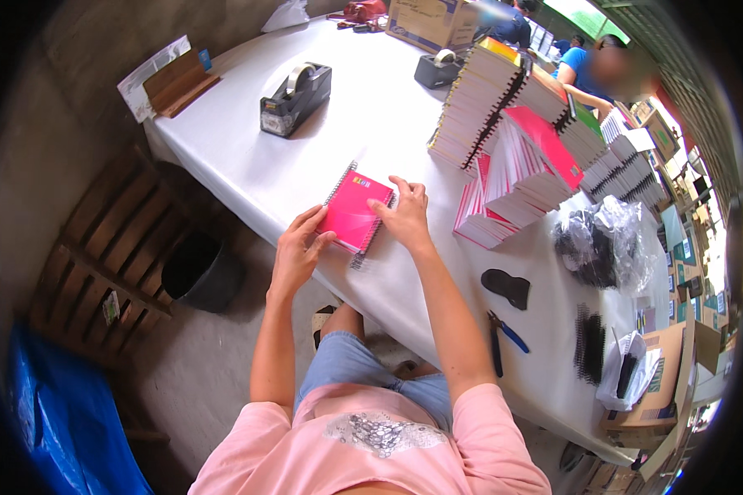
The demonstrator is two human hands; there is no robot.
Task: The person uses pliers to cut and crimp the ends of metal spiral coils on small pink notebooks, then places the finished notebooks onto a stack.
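Observation:
A small bright pink notebook (348, 208) lies at the near edge of the white table, tilted a little. Dark wire coil shows along its left and right edges; which edge is bound I cannot tell. My left hand (299, 249) grips its lower left corner, thumb near the cover's lower edge. My right hand (406, 216) holds the right edge, with the thumb on the cover and the fingers curled by the coil. To the right stand a loose pile of pink-covered booklets (516, 181) and a tall stack of coil-bound notebooks (479, 103).
Two tape dispensers, one black (295, 101) and one farther back (437, 69), stand on the white table (231, 157). Blue-handled pliers (506, 340), a black pad (506, 288), dark coils (589, 342) and a plastic bag (623, 239) lie right. People sit beyond the stacks.

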